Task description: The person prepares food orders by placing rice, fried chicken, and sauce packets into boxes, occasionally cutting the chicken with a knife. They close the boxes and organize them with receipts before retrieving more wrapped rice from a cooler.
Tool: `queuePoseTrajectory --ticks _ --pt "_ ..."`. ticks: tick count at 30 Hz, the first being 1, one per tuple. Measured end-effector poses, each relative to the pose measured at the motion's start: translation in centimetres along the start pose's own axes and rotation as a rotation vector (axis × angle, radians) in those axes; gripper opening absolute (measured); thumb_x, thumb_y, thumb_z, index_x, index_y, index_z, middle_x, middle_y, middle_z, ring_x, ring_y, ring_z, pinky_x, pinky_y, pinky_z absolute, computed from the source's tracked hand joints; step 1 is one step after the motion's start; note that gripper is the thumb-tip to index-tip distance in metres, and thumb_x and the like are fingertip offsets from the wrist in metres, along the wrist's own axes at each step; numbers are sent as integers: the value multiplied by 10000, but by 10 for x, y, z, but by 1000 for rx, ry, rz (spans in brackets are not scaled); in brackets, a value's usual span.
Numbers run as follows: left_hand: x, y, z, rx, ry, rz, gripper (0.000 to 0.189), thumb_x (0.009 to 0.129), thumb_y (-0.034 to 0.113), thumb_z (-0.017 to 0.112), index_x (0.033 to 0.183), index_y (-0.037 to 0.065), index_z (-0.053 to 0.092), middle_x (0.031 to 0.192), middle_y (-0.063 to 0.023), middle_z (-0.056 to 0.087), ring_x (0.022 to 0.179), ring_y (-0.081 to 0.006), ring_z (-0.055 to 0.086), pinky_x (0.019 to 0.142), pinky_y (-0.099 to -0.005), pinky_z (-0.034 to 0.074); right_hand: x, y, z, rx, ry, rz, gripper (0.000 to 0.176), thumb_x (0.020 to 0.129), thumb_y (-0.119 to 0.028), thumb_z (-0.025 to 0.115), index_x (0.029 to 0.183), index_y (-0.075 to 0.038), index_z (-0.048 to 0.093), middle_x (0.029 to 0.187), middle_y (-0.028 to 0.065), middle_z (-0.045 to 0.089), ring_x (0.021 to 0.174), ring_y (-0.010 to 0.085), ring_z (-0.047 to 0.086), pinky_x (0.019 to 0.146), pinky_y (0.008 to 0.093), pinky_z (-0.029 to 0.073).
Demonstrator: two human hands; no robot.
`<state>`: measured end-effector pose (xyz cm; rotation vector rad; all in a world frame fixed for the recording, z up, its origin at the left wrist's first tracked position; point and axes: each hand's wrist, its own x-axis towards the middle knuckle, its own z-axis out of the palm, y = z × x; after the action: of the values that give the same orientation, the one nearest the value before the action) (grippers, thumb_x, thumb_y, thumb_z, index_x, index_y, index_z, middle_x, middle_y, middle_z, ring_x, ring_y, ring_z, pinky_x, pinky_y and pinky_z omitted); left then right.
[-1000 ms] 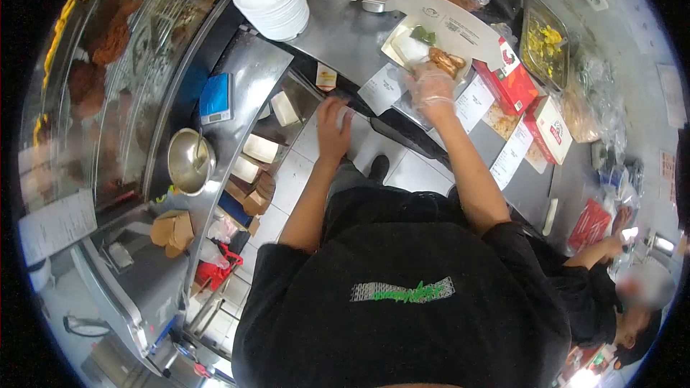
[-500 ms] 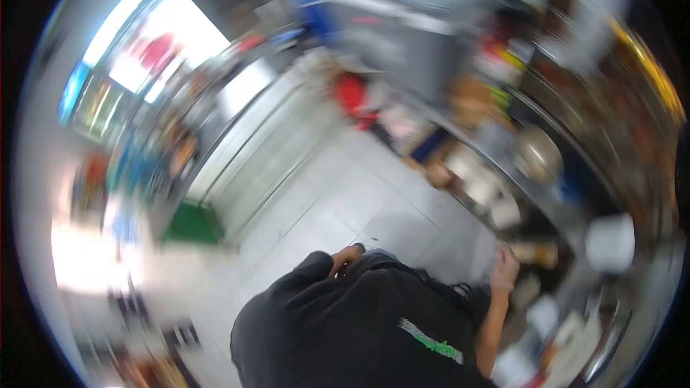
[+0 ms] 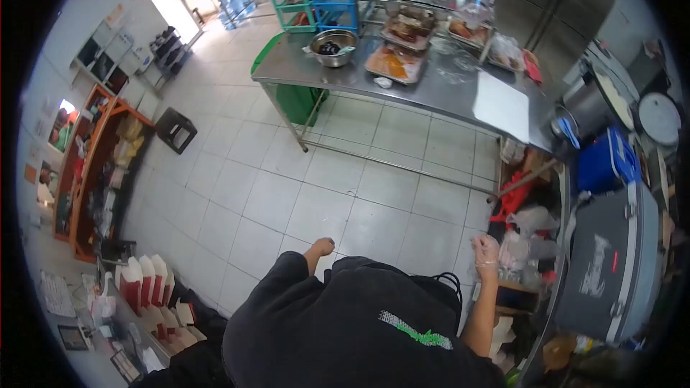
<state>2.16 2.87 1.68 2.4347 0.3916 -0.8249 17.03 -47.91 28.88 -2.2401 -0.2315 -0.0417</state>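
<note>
My left hand (image 3: 323, 246) hangs low in front of my dark jacket, over the tiled floor. Its fingers are curled closed and nothing shows in them. Out to the right, my right hand (image 3: 486, 250) wears what looks like a clear plastic glove. Its fingers are curled in too, with no object visible. It is nearest to the clutter under the right-hand counter, including clear plastic bags (image 3: 533, 220), and appears apart from it. Ahead stands a steel table (image 3: 445, 90) bearing a metal bowl (image 3: 333, 47), trays of food (image 3: 397, 62) and a white board (image 3: 502, 105).
A large grey case (image 3: 600, 262) and a blue box (image 3: 609, 160) sit on the right. A green bin (image 3: 298, 103) is under the table. A black stool (image 3: 175, 130) and orange shelving (image 3: 108, 151) stand left. White-and-red boxes (image 3: 146, 280) are lower left.
My view has swung to the right, bringing the steel table ahead of me and moving the grey case to the right side. The earlier blur is gone. Both hands stay low.
</note>
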Motion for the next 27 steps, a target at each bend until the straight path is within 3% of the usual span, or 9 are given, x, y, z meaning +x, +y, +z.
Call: queuePoseTrajectory --ticks 9,14,15,16,18,22,24,25,27 --pt "86 55 -129 -1008 898 -78 234 907 224 535 1026 49 633 773 -86 647 702 -154 604 665 -287 472 197 52 63 49 -245 84 178 847 -126 585 951 10 634 800 165 637 719 254 629 676 333 485" --pt "137 95 -288 -978 1124 -42 254 956 231 481 1025 27 615 678 -59 605 637 -130 555 598 -287 431 308 33 91 -215 -399 -74 261 872 -230 587 1001 -11 645 909 204 658 803 328 646 716 375 491" --pt "145 101 -344 -872 1138 -107 283 963 233 479 1061 -4 597 745 -83 619 691 -147 571 647 -298 452 334 30 109 -231 -466 -56 270 876 -240 582 1006 -12 644 920 209 657 813 335 644 721 380 490" --pt "184 81 -379 -807 1424 32 322 965 249 483 1116 -24 563 840 -111 620 757 -168 571 707 -310 461 354 34 123 -423 -521 -101 281 880 -252 575 1013 -14 644 922 223 650 851 373 627 749 416 483" --pt "171 109 -502 -745 1401 140 350 939 237 549 1184 -13 533 943 -108 622 856 -183 591 799 -295 462 365 33 128 -341 -523 -54 289 881 -275 567 964 -8 645 861 223 645 829 383 624 743 431 482" --pt "248 98 -700 -701 1443 392 335 876 194 633 1178 62 572 1007 -82 623 910 -174 583 770 -321 471 409 13 160 -272 -357 17 300 881 -278 569 935 8 641 862 225 641 804 388 620 744 430 485" --pt "307 88 -781 -574 1441 385 352 847 193 651 1171 72 580 1000 -108 622 928 -222 581 797 -349 465 387 36 183 -383 -59 -94 302 872 -267 588 946 21 645 913 208 644 815 382 619 753 420 490" --pt "358 80 -847 -384 1472 370 359 839 201 655 1167 73 583 993 -113 619 923 -236 577 808 -353 459 376 -7 190 -112 -135 287 301 865 -216 601 1017 43 623 925 199 640 832 362 621 762 416 496" --pt "406 69 -878 -29 1525 266 374 821 218 665 1158 76 589 978 -124 614 913 -265 569 828 -363 447 342 -28 202 -98 -99 385 300 884 -197 592 1057 48 586 836 157 620 789 261 603 721 359 485"
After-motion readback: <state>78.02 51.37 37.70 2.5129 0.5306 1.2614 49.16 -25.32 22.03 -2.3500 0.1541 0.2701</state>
